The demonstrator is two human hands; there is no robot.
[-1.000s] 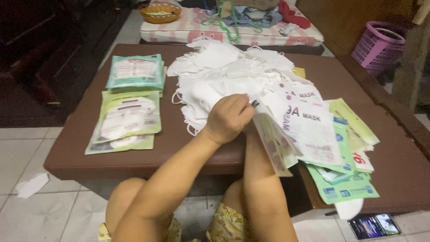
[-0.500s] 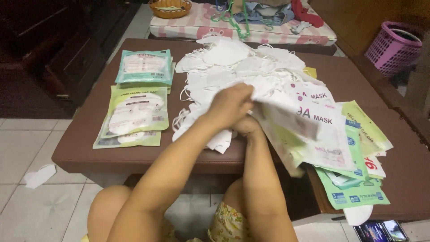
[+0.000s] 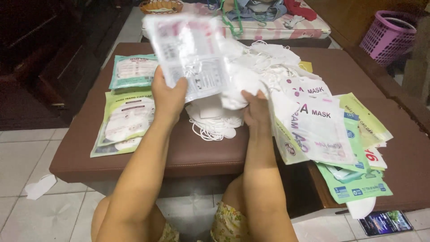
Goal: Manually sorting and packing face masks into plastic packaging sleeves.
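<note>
My left hand [image 3: 169,96] holds up a clear plastic mask pouch [image 3: 188,54] with pink and grey print, tilted above the table. A small bunch of white face masks [image 3: 236,89] is gripped in my right hand [image 3: 256,110], just beside the pouch's lower right corner. Behind and below both hands lies a big heap of loose white masks [image 3: 264,62] with ear loops, spread over the brown padded table [image 3: 201,152].
Filled green and teal mask packs [image 3: 127,114] lie at the table's left. A fan of empty white and green pouches [image 3: 322,130] covers the right side. A phone [image 3: 385,222] and a stray mask [image 3: 40,186] lie on the tiled floor. A purple basket [image 3: 387,29] stands far right.
My left hand has lifted a pouch from the right-hand stack up and to the left. My right hand has come up from below and taken hold of white masks.
</note>
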